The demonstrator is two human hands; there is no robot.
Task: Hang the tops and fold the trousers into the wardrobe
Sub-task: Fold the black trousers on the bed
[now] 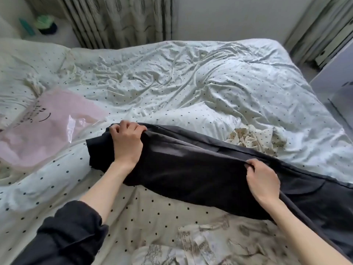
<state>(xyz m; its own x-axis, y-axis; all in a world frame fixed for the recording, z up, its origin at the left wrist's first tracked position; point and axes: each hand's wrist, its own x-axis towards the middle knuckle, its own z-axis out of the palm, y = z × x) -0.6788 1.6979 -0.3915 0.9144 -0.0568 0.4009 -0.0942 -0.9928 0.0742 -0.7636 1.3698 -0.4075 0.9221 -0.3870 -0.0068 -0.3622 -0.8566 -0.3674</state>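
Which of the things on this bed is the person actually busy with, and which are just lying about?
In the job:
dark trousers, gripped by the left hand and right hand

Lying about:
pink plastic-wrapped item
crumpled spotted cloth
patterned cloth
polka-dot duvet

A pair of dark charcoal trousers [191, 165] stretches across the near part of the bed, running from the left-centre down to the lower right edge of the view. The fabric is smooth and matte, doubled lengthwise so that a straight seam edge runs along its far side. Its left end is bunched and lifted off the bedding, its middle sags, and its right part spreads wider and passes out of view. A cream top with small dark dots [256, 138] lies crumpled in a loose heap just beyond the trousers on the right. A pale printed garment [206, 243] lies rumpled at the near edge.
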